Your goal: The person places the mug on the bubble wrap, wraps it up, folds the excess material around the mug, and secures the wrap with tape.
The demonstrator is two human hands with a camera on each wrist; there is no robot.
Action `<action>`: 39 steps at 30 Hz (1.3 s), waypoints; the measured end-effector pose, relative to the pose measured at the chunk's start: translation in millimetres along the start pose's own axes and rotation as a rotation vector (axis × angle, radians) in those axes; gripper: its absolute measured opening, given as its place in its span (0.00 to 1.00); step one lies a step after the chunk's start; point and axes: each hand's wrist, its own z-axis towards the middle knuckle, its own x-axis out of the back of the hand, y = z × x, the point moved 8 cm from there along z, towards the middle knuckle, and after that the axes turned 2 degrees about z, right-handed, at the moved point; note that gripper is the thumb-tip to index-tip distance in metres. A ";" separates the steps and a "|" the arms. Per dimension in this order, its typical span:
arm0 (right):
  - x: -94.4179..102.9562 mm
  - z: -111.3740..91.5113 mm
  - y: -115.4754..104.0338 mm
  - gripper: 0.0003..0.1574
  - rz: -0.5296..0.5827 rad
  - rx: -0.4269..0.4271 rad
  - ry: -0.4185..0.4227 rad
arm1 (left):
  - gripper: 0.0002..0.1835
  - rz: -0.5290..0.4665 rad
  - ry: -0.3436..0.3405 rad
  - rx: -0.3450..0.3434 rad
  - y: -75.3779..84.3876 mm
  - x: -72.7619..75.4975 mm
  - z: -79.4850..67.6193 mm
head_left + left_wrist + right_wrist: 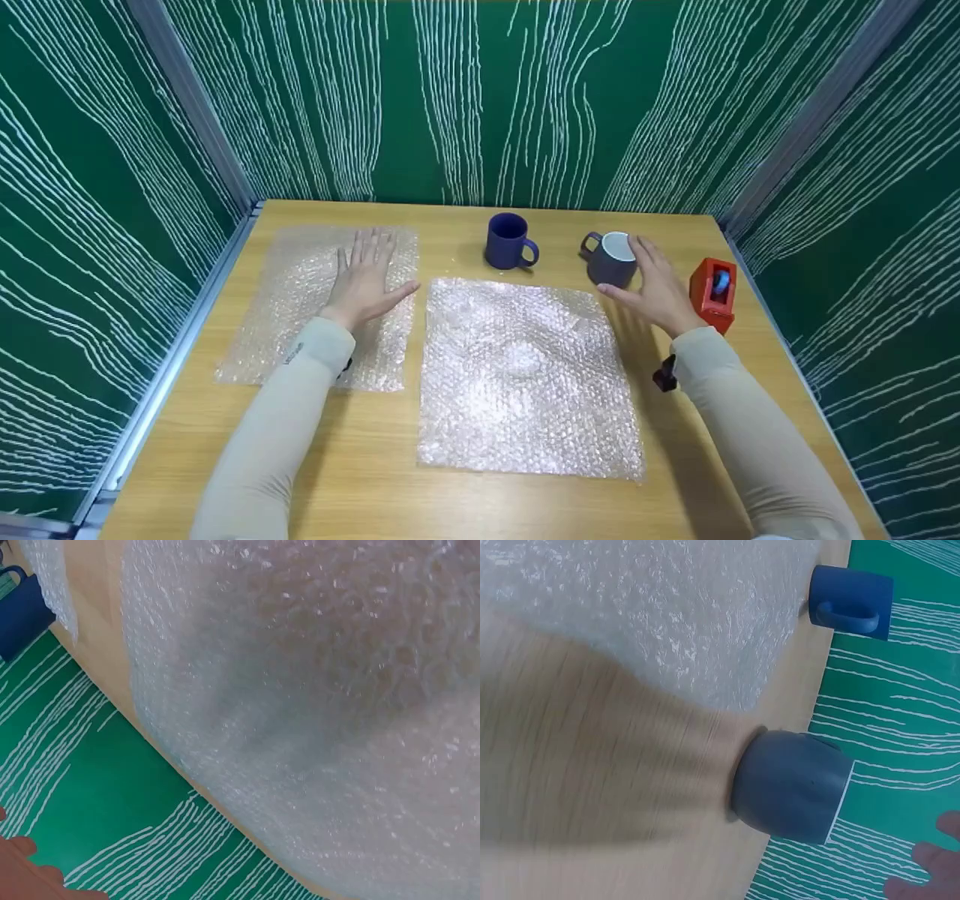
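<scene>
My left hand (364,283) is spread over the left sheet of bubble wrap (292,322), fingers straight and holding nothing. At the right, my right hand (656,289) has its thumb and fingers apart beside a grey mug (611,262) with a pale inside and its handle to the left. In the right wrist view the fingertips (934,859) stand apart from the grey mug (791,786). A dark blue mug (506,241) stands upright at the back middle, handle to the right. A second bubble wrap sheet (525,382) lies flat between the arms.
A red tape dispenser (711,292) with a blue roll stands near the right edge of the wooden table (360,465). Green walls (510,105) with white wavy lines enclose the back and both sides.
</scene>
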 end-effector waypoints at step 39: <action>-39.7 17.2 -15.1 0.66 0.372 -0.001 0.008 | 0.51 -0.424 -0.020 0.087 3.9 -42.6 -7.3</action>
